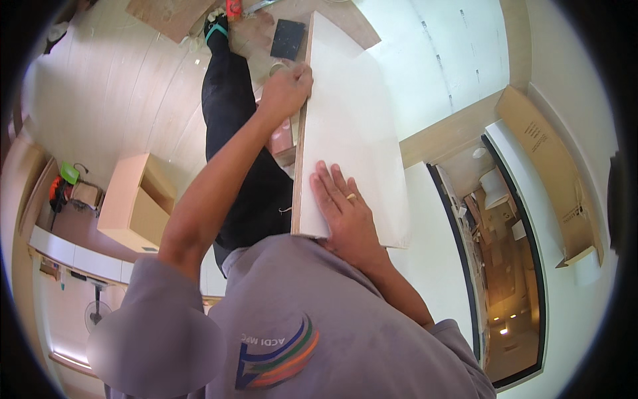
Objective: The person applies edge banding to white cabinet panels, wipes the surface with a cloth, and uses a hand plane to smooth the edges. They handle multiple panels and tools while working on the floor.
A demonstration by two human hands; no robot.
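A long white panel (355, 126) with a bare brown edge stretches away from my body. My right hand (345, 213) lies flat on its near end, fingers extended, a ring on one finger. Farther along, my left hand (287, 90) is closed against the panel's left edge. A small, pale rounded thing shows just beyond its knuckles. What those fingers grip is hidden and too small to name. Under the left forearm, a reddish-brown block (282, 138) is partly visible beside the panel.
A dark square piece (288, 40) and a red container (233, 8) lie near my sandalled foot (216, 30). At left stands a light wooden box (136, 203). To the right are a large white board (445, 46), a black-framed mirror (508, 266) and a leaning cardboard sheet (548, 166).
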